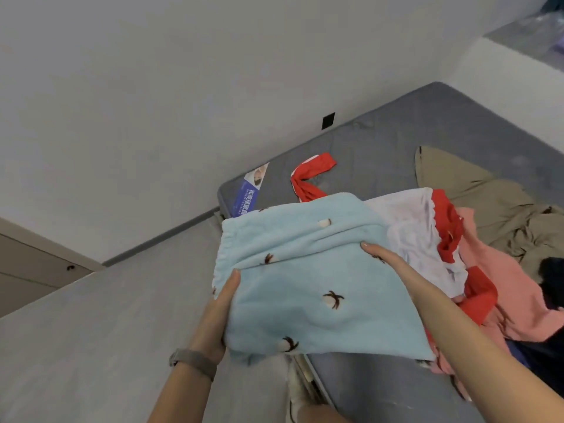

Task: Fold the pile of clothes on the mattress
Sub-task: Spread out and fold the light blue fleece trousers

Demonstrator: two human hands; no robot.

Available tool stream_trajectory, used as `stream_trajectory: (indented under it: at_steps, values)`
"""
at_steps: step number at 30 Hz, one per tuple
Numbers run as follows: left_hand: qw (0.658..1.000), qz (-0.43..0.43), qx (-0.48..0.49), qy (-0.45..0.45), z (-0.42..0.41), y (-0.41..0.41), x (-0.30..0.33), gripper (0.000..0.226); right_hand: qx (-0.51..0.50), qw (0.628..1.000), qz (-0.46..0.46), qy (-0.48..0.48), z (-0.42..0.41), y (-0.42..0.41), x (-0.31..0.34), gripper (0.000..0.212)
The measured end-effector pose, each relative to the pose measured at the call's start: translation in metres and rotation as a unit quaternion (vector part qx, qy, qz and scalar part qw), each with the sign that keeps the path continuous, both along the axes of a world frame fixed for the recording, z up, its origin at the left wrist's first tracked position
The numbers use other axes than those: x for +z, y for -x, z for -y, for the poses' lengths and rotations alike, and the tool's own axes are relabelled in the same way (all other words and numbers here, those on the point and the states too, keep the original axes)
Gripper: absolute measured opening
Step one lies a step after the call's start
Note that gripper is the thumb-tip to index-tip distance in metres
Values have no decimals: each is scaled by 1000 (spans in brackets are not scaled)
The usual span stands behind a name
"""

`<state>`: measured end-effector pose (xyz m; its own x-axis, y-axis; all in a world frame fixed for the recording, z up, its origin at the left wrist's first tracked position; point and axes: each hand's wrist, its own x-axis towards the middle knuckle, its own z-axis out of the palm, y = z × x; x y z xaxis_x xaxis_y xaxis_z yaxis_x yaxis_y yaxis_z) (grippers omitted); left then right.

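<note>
The light blue fleece garment [305, 270], dotted with small dark sprigs, is held up between both hands above the near corner of the grey mattress [396, 141], its elastic waistband turned toward the left edge and its long axis running from that band down to the right, toward the pile. The left hand [218, 312] grips the waistband side, thumb on top and fingers hidden under the cloth; the right hand [384, 264] lies along the top of the cloth with straight fingers, and I cannot tell whether its thumb pinches beneath. The left hand is nearer the mattress edge, the right nearer the heap, so any fold would seem to close across the short span between them. Just right of the blue garment, partly under it, lie a white piece [415, 230], a red piece [448, 227] and a pink garment [494, 276]; beyond these a khaki garment [476, 190] sprawls. Behind the blue garment a red and white strip [308, 178] lies alone. Free mattress for laying it flat looks scarce near the hands.
</note>
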<state>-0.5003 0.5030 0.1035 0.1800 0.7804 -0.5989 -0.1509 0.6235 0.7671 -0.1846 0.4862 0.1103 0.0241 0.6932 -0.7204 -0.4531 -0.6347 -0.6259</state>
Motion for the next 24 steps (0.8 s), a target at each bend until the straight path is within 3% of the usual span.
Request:
stream_trajectory:
  at_steps: [5, 8, 13, 16, 21, 24]
  values:
    - [999, 12, 33, 30, -90, 1, -22, 49, 63, 996, 56, -10, -106, -3, -29, 55]
    - [998, 7, 45, 35, -132, 4, -30, 49, 75, 993, 92, -4, -161, 2, -33, 47]
    - [997, -15, 52, 60, -218, 15, -55, 70, 85, 991, 101, 6, -253, 13, -64, 46]
    - [994, -22, 72, 76, -269, 22, -92, 54, 77, 990, 115, 10, -309, 26, -101, 38]
    - [991, -56, 51, 108, -362, 29, -170, 89, 71, 990, 121, 20, -410, 45, -191, 32]
    - [991, -57, 51, 111, -411, 23, -219, 73, 84, 987, 135, 23, -466, 48, -243, 31]
